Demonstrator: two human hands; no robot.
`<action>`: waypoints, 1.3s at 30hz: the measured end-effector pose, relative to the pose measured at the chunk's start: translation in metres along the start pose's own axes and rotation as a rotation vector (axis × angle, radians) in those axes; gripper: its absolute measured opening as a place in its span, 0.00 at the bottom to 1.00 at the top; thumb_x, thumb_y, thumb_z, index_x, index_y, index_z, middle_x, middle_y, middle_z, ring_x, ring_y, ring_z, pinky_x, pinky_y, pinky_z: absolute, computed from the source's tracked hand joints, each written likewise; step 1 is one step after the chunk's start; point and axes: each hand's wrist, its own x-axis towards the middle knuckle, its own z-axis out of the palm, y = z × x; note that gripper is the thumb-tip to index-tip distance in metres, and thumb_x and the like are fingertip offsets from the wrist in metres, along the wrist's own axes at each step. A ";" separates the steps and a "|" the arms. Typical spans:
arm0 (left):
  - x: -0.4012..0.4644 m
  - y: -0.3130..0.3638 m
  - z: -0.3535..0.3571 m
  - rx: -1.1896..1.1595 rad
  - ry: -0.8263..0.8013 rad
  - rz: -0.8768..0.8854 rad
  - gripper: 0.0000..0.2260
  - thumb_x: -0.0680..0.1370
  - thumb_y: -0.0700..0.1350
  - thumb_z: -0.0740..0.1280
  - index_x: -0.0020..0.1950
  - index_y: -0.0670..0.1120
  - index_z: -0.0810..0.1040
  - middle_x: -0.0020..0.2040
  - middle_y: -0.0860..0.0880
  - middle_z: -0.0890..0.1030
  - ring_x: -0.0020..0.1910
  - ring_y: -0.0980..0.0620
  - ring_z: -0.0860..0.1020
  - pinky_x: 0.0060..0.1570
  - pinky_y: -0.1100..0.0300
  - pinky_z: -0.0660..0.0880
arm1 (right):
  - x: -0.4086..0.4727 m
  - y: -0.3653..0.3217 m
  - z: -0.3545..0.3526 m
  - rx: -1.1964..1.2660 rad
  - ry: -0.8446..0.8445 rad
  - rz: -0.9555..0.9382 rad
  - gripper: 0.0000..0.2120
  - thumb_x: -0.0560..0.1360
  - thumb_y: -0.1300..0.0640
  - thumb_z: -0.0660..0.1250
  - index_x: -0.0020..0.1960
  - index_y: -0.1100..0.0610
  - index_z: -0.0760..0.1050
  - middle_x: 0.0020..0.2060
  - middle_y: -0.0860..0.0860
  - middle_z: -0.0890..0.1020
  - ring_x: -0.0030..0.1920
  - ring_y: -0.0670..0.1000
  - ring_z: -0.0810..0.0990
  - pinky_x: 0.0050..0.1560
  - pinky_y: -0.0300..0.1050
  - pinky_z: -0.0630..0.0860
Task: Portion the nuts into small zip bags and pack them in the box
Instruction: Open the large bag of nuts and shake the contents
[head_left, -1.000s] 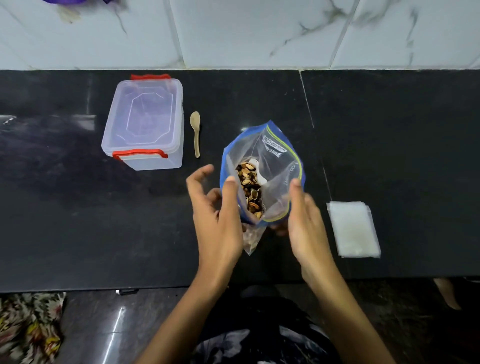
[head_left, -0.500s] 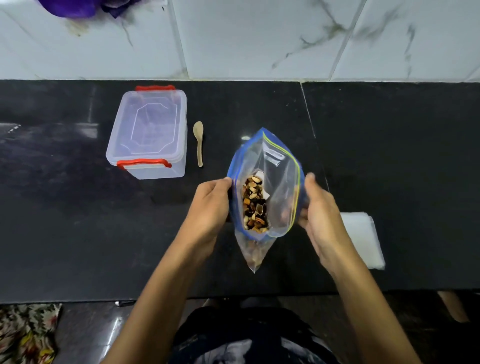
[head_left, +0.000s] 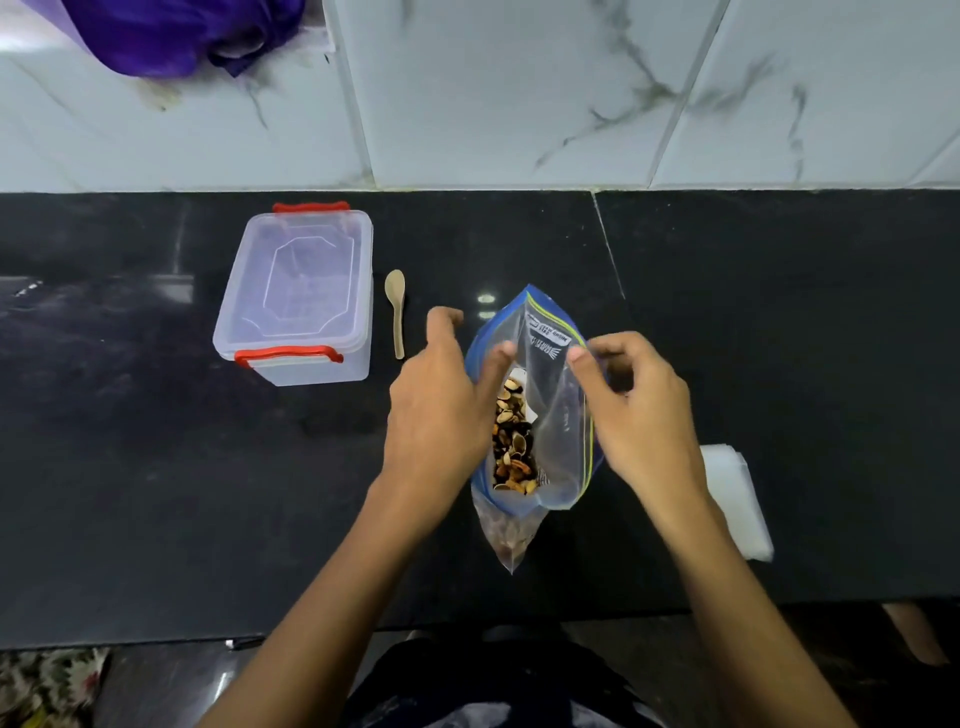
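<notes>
Nothing was portioned yet: the left hand and right hand each pinched the nut bag's mouth apart; small bags, spoon and shut box lay untouched.

Between the left hand and right hand: nut bag. Spoon, then box, left (small bags right).

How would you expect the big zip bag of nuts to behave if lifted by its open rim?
The zip bag looks thin and floppy, so it would likely sag. The nuts sit low, probably making it bottom-heavy. With the mouth open, tilting it could spill them.
</notes>
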 end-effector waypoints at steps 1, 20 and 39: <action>0.000 0.001 0.001 0.019 0.001 0.028 0.13 0.80 0.55 0.60 0.59 0.48 0.69 0.43 0.53 0.75 0.44 0.50 0.76 0.43 0.53 0.73 | 0.001 -0.002 0.000 -0.028 -0.006 -0.045 0.08 0.79 0.50 0.60 0.47 0.52 0.75 0.39 0.45 0.79 0.40 0.43 0.78 0.38 0.36 0.73; 0.041 0.002 0.010 0.050 -0.121 0.130 0.12 0.80 0.52 0.59 0.57 0.45 0.73 0.41 0.51 0.76 0.41 0.51 0.76 0.44 0.54 0.73 | 0.045 -0.015 0.001 0.120 -0.371 0.249 0.17 0.81 0.48 0.54 0.45 0.58 0.75 0.36 0.55 0.76 0.39 0.51 0.75 0.41 0.45 0.69; 0.074 0.005 0.012 -0.433 -0.589 -0.379 0.16 0.81 0.49 0.60 0.34 0.46 0.73 0.26 0.51 0.71 0.23 0.58 0.67 0.25 0.67 0.64 | 0.071 -0.016 0.010 0.292 -0.645 0.378 0.16 0.80 0.49 0.57 0.38 0.55 0.74 0.21 0.45 0.63 0.21 0.42 0.60 0.25 0.37 0.56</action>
